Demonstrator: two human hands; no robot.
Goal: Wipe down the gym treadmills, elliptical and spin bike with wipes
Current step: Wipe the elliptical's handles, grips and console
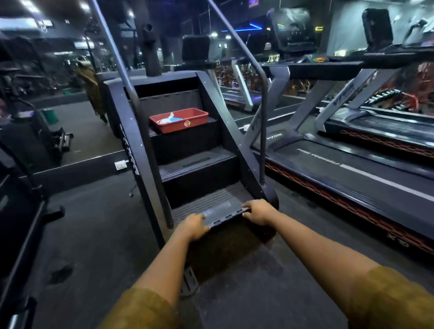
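Wipes (169,119), seemingly, sit in the red tray (197,125) on the stair climber's (125,148) upper step, parked within reach. Left hand (193,226) and right hand (258,212) each curl over the bottom step (220,206) front lip, holding no visible wipe, probably to brace; treadmills (360,173) stand alongside, right

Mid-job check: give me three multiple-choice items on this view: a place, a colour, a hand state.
1. The tray sits: A) on the bottom step B) two steps above it C) on a treadmill belt.
2. The tray is: A) red B) green C) white.
3. The hands: A) hang free B) both grip the bottom step's front edge C) lift the tray.
Key: B, two bare steps lie below it; A, its walls are red; B, left hand and right hand clasp that edge.
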